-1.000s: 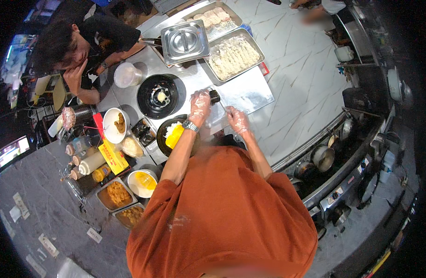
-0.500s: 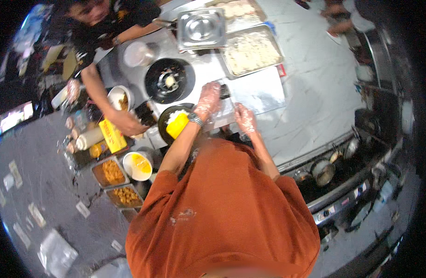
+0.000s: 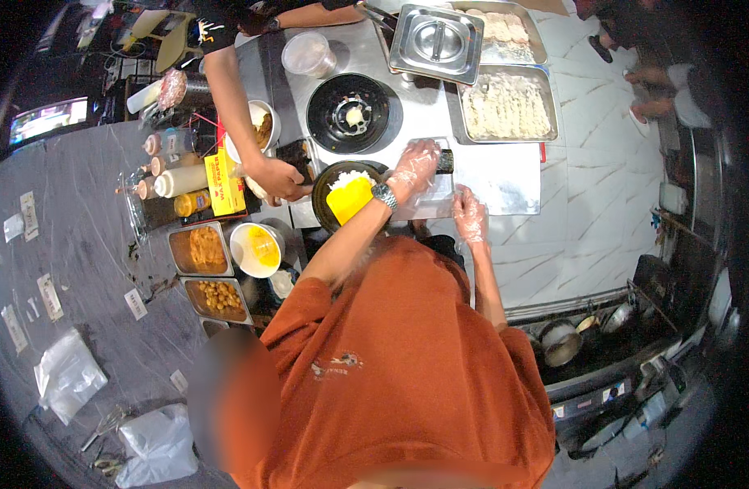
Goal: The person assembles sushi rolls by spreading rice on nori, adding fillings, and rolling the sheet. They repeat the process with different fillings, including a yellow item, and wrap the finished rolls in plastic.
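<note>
Left hand (image 3: 413,163), in a clear thin plastic glove with a wristwatch, lies palm-down over a dark seaweed-wrapped rice roll (image 3: 444,161) on the white rectangular cutting board (image 3: 505,175); its fingers are curled together over the roll's left part, and only the roll's dark right end shows. Right hand (image 3: 470,213), also gloved, rests at the board's near edge, fingers loosely together and pointing down at the surface, holding nothing as far as I can tell. The roll sits on the board's upper left, just right of a black round bowl of white rice (image 3: 342,191) with a yellow flat scraper (image 3: 350,200) in it. The roll likely handles soft and light, easy to squash or unwrap, slightly tacky through the glove; best held along its length with even pressure from both sides, not by the ends. A co-worker's bare hand (image 3: 278,178) reaches in at left near a white round bowl (image 3: 258,122). A steel tray of pale sliced food (image 3: 506,106) stands behind the board.
</note>
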Demonstrator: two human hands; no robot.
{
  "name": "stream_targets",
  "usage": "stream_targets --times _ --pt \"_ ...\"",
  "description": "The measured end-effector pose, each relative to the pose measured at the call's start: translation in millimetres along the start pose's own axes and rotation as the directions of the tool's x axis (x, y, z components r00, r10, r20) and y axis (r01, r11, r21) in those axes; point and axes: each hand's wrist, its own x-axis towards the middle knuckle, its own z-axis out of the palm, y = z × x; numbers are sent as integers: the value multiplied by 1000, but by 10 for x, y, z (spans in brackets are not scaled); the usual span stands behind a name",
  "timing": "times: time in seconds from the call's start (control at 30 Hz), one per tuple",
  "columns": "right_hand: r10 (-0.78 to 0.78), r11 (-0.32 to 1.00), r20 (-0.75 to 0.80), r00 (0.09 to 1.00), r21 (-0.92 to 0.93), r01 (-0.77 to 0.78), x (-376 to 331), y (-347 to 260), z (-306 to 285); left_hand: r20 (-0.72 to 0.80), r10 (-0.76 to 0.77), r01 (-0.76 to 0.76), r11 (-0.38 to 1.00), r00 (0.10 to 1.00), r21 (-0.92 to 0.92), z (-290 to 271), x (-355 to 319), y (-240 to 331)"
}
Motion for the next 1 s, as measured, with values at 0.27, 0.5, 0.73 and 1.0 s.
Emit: stream_targets --times 0.27,0.5,0.73,1.0 --pt "-80 996 -27 996 -35 79 44 50 3 -196 13 -10 1000 980 16 77 31 1" --pt "-62 997 11 998 -53 62 58 50 -29 -44 -55 56 998 998 9 -21 86 28" --pt "-39 989 33 999 -142 43 52 -73 -94 -300 -19 16 1000 954 -12 246 -13 -91" --pt "-54 992 2 999 -110 54 49 62 -27 -304 -52 50 999 951 -14 -215 9 61"
